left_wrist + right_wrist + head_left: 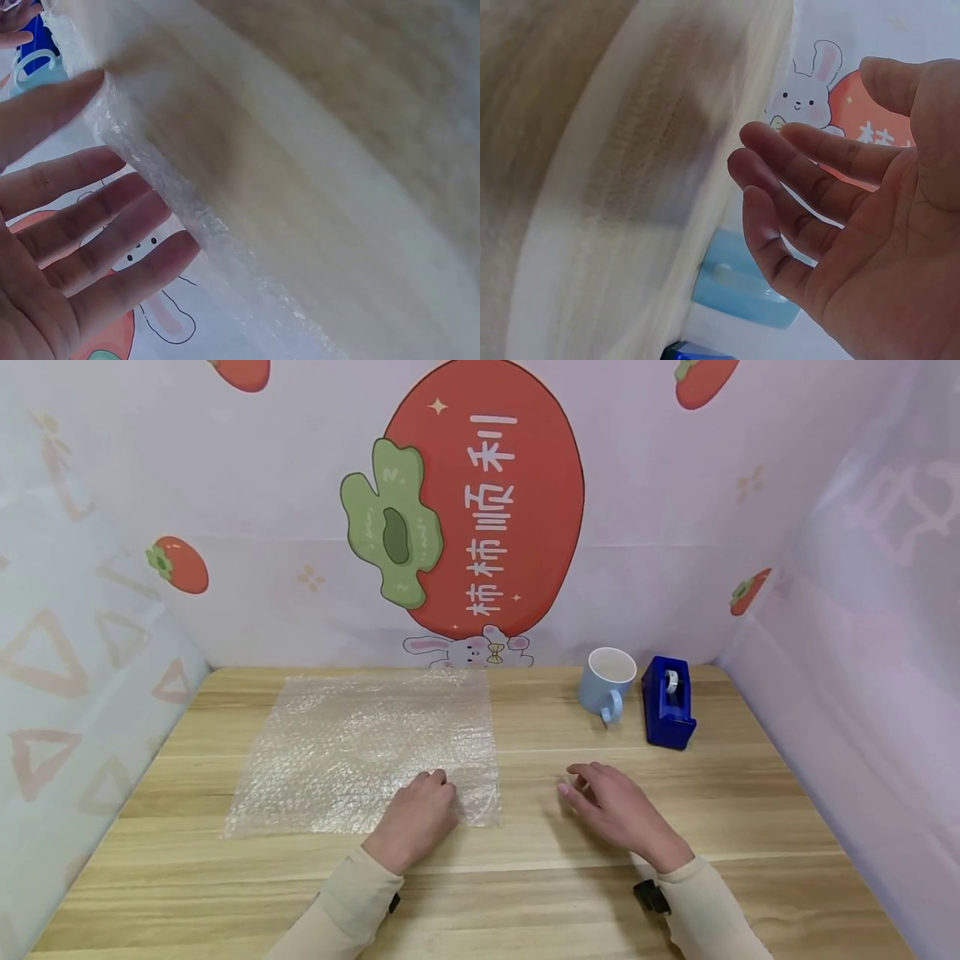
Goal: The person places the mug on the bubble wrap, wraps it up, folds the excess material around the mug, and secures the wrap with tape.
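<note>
A clear sheet of bubble wrap [360, 735] lies flat on the left half of the wooden table. My left hand [422, 814] is at its near right part, fingers fairly straight and holding nothing; in the left wrist view the fingertips [184, 244] overlap the sheet's edge. My right hand [618, 806] hovers low over the table to the right of the sheet. Its fingers [761, 217] curve loosely around nothing. Beyond it stands a light blue mug [597, 685], upright, white inside, its handle towards me. A blue tape dispenser [667, 714] sits just right of the mug.
The wooden table [525, 893] ends at a back wall of printed cloth [285, 610] with persimmons and a rabbit. Cloth panels also close off the left and right sides. The mug and dispenser stand near the back right corner.
</note>
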`<move>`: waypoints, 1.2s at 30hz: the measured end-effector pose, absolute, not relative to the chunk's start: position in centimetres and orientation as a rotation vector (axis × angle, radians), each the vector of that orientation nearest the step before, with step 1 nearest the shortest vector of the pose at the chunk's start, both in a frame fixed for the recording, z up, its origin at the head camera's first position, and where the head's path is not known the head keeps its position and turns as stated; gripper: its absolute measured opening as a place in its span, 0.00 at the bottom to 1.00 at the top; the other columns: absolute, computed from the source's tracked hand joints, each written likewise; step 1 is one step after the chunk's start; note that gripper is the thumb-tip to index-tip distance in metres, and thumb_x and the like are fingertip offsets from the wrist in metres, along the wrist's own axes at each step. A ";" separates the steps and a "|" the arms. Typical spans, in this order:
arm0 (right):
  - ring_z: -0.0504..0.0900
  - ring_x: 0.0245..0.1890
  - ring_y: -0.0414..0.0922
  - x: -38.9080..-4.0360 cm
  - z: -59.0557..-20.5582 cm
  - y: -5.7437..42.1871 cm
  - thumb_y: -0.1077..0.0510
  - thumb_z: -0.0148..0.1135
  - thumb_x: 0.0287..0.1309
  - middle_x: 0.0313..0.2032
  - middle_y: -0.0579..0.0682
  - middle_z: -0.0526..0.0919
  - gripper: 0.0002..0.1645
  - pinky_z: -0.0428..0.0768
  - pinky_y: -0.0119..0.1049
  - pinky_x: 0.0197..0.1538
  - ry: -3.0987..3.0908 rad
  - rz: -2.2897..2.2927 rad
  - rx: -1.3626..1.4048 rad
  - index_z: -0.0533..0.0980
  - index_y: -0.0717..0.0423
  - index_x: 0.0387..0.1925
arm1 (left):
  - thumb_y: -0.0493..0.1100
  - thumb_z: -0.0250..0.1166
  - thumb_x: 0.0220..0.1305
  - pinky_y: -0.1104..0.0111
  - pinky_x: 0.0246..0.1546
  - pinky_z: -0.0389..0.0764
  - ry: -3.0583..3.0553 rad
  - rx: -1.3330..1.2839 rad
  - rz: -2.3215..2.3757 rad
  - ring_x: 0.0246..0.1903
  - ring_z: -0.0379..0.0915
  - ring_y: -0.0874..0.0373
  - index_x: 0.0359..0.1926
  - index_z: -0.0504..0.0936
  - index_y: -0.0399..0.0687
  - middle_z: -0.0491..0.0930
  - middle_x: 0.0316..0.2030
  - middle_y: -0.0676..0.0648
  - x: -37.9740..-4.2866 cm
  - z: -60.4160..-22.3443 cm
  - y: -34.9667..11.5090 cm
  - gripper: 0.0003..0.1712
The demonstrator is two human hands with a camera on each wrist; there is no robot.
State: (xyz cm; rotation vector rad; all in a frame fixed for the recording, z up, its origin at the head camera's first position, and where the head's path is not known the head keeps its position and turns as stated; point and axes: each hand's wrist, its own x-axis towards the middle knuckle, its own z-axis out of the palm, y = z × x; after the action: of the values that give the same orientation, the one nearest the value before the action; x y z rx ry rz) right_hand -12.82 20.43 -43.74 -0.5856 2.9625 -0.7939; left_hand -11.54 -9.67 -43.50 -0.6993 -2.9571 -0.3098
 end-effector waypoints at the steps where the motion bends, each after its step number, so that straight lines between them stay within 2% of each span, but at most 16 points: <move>1: 0.82 0.45 0.48 -12.8 -43.7 20.4 0.46 0.58 0.73 0.41 0.49 0.84 0.25 0.80 0.51 0.51 2.963 -0.793 -0.586 0.78 0.63 0.57 | 0.36 0.74 0.56 0.59 0.23 0.81 -2.936 -0.713 -0.293 0.27 0.75 0.50 0.23 0.81 0.41 0.76 0.27 0.44 -11.6 -43.5 -9.7 0.10; 5: 0.82 0.45 0.48 -12.8 -43.6 20.5 0.46 0.58 0.73 0.41 0.48 0.84 0.26 0.80 0.51 0.51 2.965 -0.791 -0.582 0.78 0.63 0.57 | 0.31 0.72 0.56 0.61 0.21 0.80 -2.893 -0.746 -0.274 0.24 0.73 0.51 0.23 0.81 0.39 0.75 0.25 0.44 -11.7 -43.5 -9.7 0.09; 9: 0.82 0.45 0.48 -12.8 -43.6 20.6 0.45 0.58 0.73 0.41 0.48 0.84 0.26 0.80 0.51 0.51 2.964 -0.793 -0.576 0.78 0.62 0.57 | 0.28 0.73 0.50 0.61 0.22 0.81 -2.880 -0.752 -0.302 0.22 0.73 0.51 0.22 0.80 0.38 0.75 0.23 0.44 -11.9 -43.4 -9.9 0.09; 13: 0.82 0.46 0.49 -12.8 -43.6 20.6 0.45 0.57 0.73 0.42 0.49 0.84 0.26 0.80 0.52 0.52 2.968 -0.794 -0.575 0.78 0.62 0.58 | 0.25 0.71 0.48 0.59 0.22 0.81 -2.867 -0.738 -0.361 0.21 0.74 0.50 0.20 0.79 0.41 0.75 0.21 0.46 -12.1 -43.6 -10.0 0.11; 17: 0.82 0.46 0.48 -12.8 -43.4 20.7 0.44 0.57 0.73 0.42 0.48 0.84 0.27 0.80 0.51 0.51 2.967 -0.789 -0.568 0.78 0.62 0.58 | 0.24 0.66 0.47 0.62 0.21 0.78 -2.887 -0.728 -0.461 0.20 0.71 0.55 0.16 0.77 0.46 0.73 0.20 0.50 -12.3 -43.6 -9.7 0.15; 20: 0.82 0.46 0.48 -12.8 -43.4 20.9 0.43 0.56 0.74 0.43 0.49 0.84 0.28 0.80 0.51 0.52 2.969 -0.786 -0.566 0.78 0.62 0.58 | 0.24 0.66 0.47 0.65 0.22 0.76 -2.912 -0.744 -0.538 0.20 0.68 0.59 0.16 0.77 0.49 0.73 0.20 0.52 -12.3 -43.5 -9.3 0.16; 26: 0.82 0.47 0.49 -12.7 -43.3 21.0 0.43 0.56 0.74 0.44 0.49 0.84 0.29 0.79 0.52 0.52 2.972 -0.802 -0.549 0.77 0.63 0.59 | 0.32 0.73 0.54 0.67 0.25 0.77 -2.926 -0.799 -0.613 0.22 0.70 0.60 0.18 0.81 0.48 0.76 0.21 0.53 -12.4 -43.2 -7.8 0.13; 30: 0.82 0.47 0.49 -12.8 -43.3 21.1 0.43 0.56 0.74 0.44 0.50 0.84 0.29 0.80 0.52 0.52 2.963 -0.809 -0.531 0.77 0.63 0.60 | 0.34 0.74 0.56 0.69 0.24 0.75 -2.941 -0.843 -0.642 0.21 0.68 0.62 0.19 0.82 0.48 0.75 0.21 0.54 -12.6 -43.2 -6.4 0.13; 36: 0.82 0.47 0.50 -12.8 -43.4 21.4 0.45 0.56 0.74 0.46 0.53 0.84 0.28 0.80 0.53 0.52 2.970 -0.809 -0.507 0.77 0.63 0.60 | 0.38 0.75 0.56 0.67 0.29 0.79 -2.972 -0.884 -0.589 0.25 0.75 0.59 0.24 0.86 0.46 0.79 0.24 0.53 -12.8 -43.2 -4.3 0.07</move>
State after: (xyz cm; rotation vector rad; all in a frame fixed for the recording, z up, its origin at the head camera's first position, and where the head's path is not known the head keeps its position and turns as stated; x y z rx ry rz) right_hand -12.82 21.44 -43.42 -0.5072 2.9699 -0.8092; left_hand -12.83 -4.31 -43.19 -0.8839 -2.9724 -0.5893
